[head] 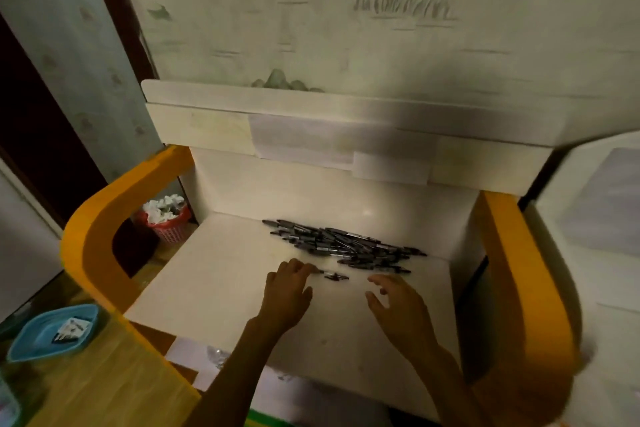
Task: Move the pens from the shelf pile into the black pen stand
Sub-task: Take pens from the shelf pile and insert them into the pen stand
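Loose pen [335,276] crosswise beside left hand [287,291], tip rightward

A room in a home, by the look of it — painted wallpaper [381,10] of reeds and hills covers the wall; a pale shelf unit [311,288] with orange side panels stands against it; a red wastebasket [166,218] stuffed with crumpled paper sits behind; a wooden desk [104,385] holds a blue tray [34,340].
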{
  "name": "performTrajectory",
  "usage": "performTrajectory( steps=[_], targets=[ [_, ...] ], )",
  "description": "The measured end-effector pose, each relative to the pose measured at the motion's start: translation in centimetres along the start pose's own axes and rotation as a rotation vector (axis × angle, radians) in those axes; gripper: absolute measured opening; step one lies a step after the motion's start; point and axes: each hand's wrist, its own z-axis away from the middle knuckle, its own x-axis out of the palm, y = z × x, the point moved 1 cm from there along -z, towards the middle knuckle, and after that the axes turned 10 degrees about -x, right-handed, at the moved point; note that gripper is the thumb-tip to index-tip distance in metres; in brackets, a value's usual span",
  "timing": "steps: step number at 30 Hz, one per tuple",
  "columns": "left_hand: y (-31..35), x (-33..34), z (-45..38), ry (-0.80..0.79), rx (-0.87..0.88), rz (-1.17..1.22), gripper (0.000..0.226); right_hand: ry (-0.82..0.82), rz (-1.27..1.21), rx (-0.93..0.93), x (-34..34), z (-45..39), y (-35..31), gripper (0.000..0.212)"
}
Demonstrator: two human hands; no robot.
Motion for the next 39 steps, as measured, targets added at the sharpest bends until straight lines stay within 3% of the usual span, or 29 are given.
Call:
performTrajectory(
  steps=[5,10,20,29,33,39],
  targets=[
    [-0.8,1.9,-3.3,-0.022,0.006,-0.001,0.043,0.046,0.057,0.089,0.4,-0.2,1.5,0.033],
    [-1.4,3.5,-6.0,-0.073,0.075,0.020,0.028,0.117,0.123,0.182,0.2,-0.1,1.6,0.032],
    [2.8,6.8,-6.1,-0.032,0.273,0.143,0.025,0.215,0.173,0.192,0.2,-0.5,3.1,0.024],
    [6.8,8.4,-6.9,-0.068,0.321,0.028,0.053,0.247,0.154,0.224,-0.4,-1.6,4.2,0.022],
    [7.1,8.4,-7.5,-0.023,0.330,-0.006,0.043,0.254,0.137,0.225,-0.6,-2.1,4.9,0.023],
    [7.8,7.3,-8.0,-0.116,0.458,-0.110,0.030,0.284,0.111,0.214,-0.3,-2.4,5.1,0.021]
  ],
)
